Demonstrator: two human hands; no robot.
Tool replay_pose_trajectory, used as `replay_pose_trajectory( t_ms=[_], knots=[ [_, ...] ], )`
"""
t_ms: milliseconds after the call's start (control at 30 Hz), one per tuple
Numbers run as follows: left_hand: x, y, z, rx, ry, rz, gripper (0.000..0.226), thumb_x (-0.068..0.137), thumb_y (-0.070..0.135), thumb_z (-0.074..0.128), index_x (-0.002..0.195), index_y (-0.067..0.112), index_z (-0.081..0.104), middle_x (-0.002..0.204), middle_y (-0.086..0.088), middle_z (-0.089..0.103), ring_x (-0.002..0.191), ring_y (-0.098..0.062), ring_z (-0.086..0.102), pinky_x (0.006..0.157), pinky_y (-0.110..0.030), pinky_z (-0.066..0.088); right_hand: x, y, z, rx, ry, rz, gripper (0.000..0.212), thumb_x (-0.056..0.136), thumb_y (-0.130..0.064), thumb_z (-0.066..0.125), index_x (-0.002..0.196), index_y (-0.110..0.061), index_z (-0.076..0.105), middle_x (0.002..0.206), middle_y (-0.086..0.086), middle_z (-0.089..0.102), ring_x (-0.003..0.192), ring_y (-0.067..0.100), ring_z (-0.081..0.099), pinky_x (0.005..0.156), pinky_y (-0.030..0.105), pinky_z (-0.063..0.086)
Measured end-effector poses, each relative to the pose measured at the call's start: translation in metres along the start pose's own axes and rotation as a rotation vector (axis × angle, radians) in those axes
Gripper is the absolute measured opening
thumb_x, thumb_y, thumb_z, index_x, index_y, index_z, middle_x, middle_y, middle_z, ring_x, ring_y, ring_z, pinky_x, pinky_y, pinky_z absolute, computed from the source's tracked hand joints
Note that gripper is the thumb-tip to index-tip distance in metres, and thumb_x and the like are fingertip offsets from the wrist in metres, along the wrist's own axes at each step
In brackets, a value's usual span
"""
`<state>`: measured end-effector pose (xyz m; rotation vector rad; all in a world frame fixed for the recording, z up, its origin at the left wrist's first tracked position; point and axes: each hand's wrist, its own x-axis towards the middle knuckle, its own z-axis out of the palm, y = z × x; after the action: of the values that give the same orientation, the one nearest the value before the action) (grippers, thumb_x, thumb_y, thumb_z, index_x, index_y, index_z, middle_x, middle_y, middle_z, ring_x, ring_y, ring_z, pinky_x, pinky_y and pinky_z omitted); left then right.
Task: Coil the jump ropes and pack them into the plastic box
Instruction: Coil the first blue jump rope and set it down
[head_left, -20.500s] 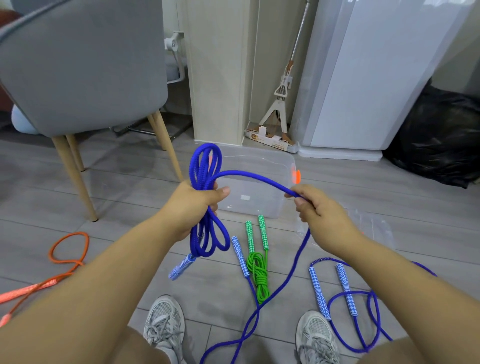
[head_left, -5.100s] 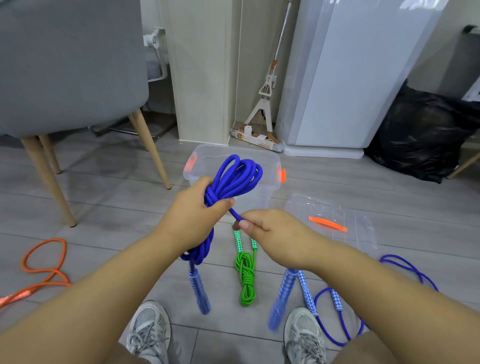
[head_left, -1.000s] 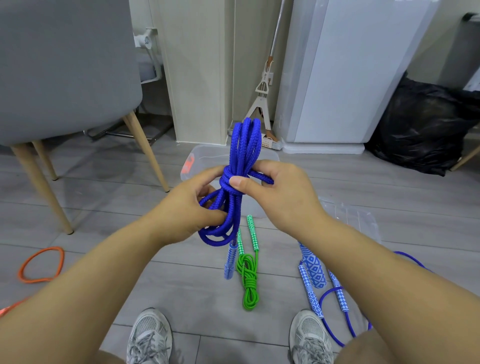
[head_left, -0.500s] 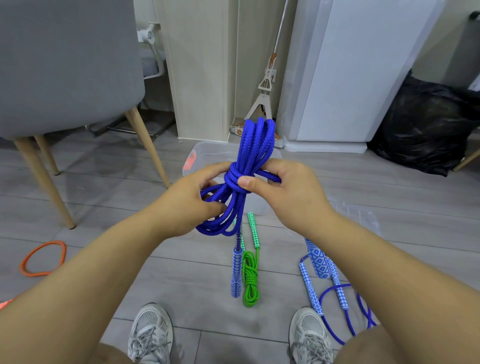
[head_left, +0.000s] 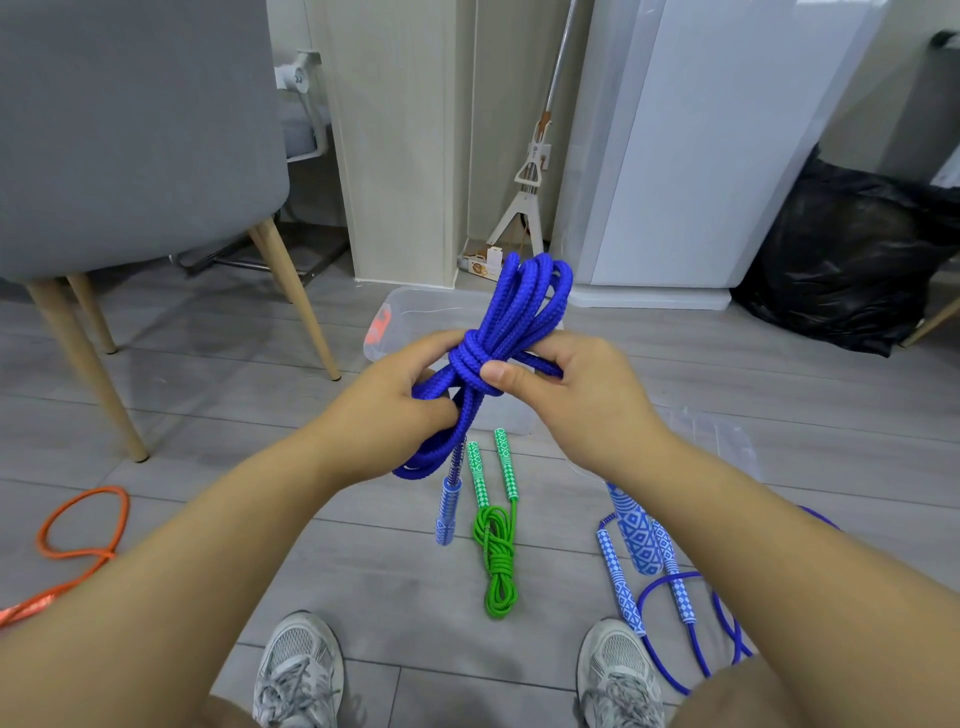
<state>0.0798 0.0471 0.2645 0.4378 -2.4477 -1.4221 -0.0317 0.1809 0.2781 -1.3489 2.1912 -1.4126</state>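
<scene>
Blue rope bundle (head_left: 475, 358) is gripped by left hand (head_left: 395, 405), its wrap pinched by right hand (head_left: 571, 395); wrap is best cinched tight before boxing.

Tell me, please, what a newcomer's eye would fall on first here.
First, the bright blue jump rope at centre, a looped bundle cinched by a wrap, gripped by the left hand and right hand. Below it on the floor lies a coiled green rope, with the clear plastic box behind the hands.
</scene>
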Motion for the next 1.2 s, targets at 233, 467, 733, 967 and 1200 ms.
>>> replay_pose_trajectory(
  t_ms=[233, 467, 733, 967, 1200],
  knots=[
    [-0.004, 0.0, -0.005, -0.094, -0.046, -0.037, 0.041, 0.079, 0.015, 0.072, 0.113, 0.035, 0.059, 0.074, -0.001, 0.066, 0.057, -0.009, 0.056, 0.061, -0.026, 0.05, -0.004, 0.007, 0.004, -0.071, -0.048, 0.038, 0.014, 0.083, -0.039, 0.063, 0.096, -0.04, 0.068, 0.085, -0.001, 0.072, 0.079, 0.019, 0.063, 0.08, 0.033, 0.05],
    [-0.004, -0.002, -0.001, -0.119, 0.044, -0.081, 0.035, 0.077, 0.025, 0.073, 0.111, 0.029, 0.063, 0.058, 0.008, 0.058, 0.042, -0.006, 0.045, 0.05, -0.024, 0.038, -0.004, 0.004, 0.002, -0.078, -0.129, 0.076, 0.016, 0.091, -0.03, 0.055, 0.1, -0.029, 0.068, 0.058, -0.029, 0.058, 0.06, -0.01, 0.053, 0.059, 0.006, 0.038],
    [-0.001, -0.001, 0.003, -0.01, 0.26, -0.161, 0.02, 0.074, 0.037, 0.074, 0.084, 0.023, 0.065, 0.041, 0.012, 0.05, 0.039, -0.005, 0.041, 0.048, -0.022, 0.035, -0.005, 0.011, -0.013, -0.274, -0.315, 0.208, 0.026, 0.093, -0.034, 0.05, 0.075, -0.016, 0.056, 0.066, -0.007, 0.058, 0.061, 0.01, 0.049, 0.06, 0.025, 0.038],
    [-0.004, -0.005, -0.001, 0.037, 0.298, -0.16, 0.022, 0.073, 0.04, 0.074, 0.082, 0.022, 0.066, 0.048, 0.009, 0.049, 0.042, -0.006, 0.041, 0.049, -0.021, 0.034, -0.012, 0.011, -0.028, -0.033, -0.36, 0.317, 0.028, 0.096, -0.035, 0.044, 0.073, -0.021, 0.049, 0.069, 0.001, 0.069, 0.051, 0.013, 0.048, 0.049, 0.02, 0.039],
    [-0.007, 0.0, 0.0, 0.018, 0.299, -0.113, 0.015, 0.076, 0.037, 0.072, 0.082, 0.025, 0.065, 0.044, 0.016, 0.05, 0.04, -0.003, 0.042, 0.045, -0.015, 0.033, -0.011, 0.009, -0.035, 0.212, -0.265, 0.411, 0.028, 0.097, -0.027, 0.041, 0.073, -0.016, 0.049, 0.059, 0.004, 0.062, 0.036, 0.009, 0.033, 0.038, 0.015, 0.025]
  ],
)
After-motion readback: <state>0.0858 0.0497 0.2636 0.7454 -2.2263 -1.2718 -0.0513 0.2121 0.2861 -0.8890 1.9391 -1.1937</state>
